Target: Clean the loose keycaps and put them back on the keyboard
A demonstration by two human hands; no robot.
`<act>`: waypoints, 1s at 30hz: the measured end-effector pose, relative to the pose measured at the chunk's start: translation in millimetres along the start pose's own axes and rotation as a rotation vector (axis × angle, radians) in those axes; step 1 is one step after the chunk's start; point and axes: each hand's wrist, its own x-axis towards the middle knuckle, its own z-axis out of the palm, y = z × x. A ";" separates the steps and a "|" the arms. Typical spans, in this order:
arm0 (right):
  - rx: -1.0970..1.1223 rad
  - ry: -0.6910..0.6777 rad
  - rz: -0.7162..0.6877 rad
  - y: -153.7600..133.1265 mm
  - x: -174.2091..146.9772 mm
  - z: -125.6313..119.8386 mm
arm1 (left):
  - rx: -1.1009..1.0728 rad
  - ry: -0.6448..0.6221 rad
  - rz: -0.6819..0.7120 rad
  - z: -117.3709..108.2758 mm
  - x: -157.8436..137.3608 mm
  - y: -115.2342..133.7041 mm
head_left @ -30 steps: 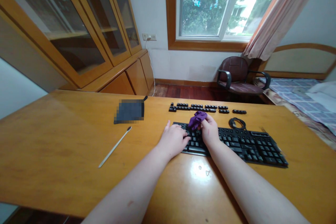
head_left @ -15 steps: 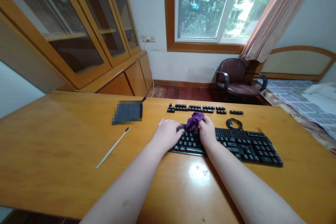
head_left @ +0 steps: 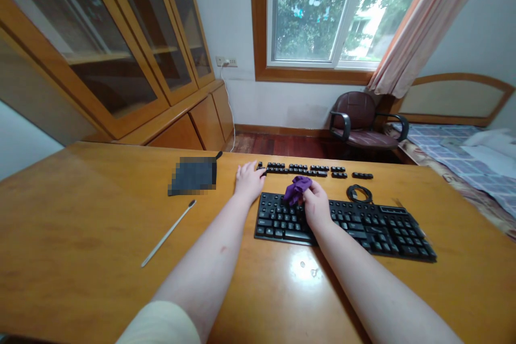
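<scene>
"Now, how best to handle these loose keycaps (head_left: 298, 167)?"
"Gently, I think, by their sides. They begin at the fingertips of the left hand (head_left: 249, 183); its grip I cannot tell."
"And the right hand (head_left: 317, 205)?"
"It pinches soft-looking, crumpled purple cloth (head_left: 296, 190) over the blocky keyboard (head_left: 357, 227) beneath."

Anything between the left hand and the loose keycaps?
Nothing visible. The left hand is right at the left end of the loose keycaps; contact is unclear. The purple cloth in the right hand is over the keyboard, off to the side.
</scene>
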 end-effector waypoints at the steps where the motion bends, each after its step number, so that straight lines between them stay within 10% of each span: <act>1: -0.005 0.005 0.001 -0.1 -0.1 0.0 | -0.003 -0.010 0.005 1.6 0.2 -0.7; 18: 0.018 -0.042 0.005 1.0 0.6 -0.9 | -0.509 0.094 0.168 -34.1 -14.8 23.9; 30: -0.019 -0.245 0.014 0.1 -4.3 3.8 | -1.369 0.067 -0.318 -13.4 -54.5 46.7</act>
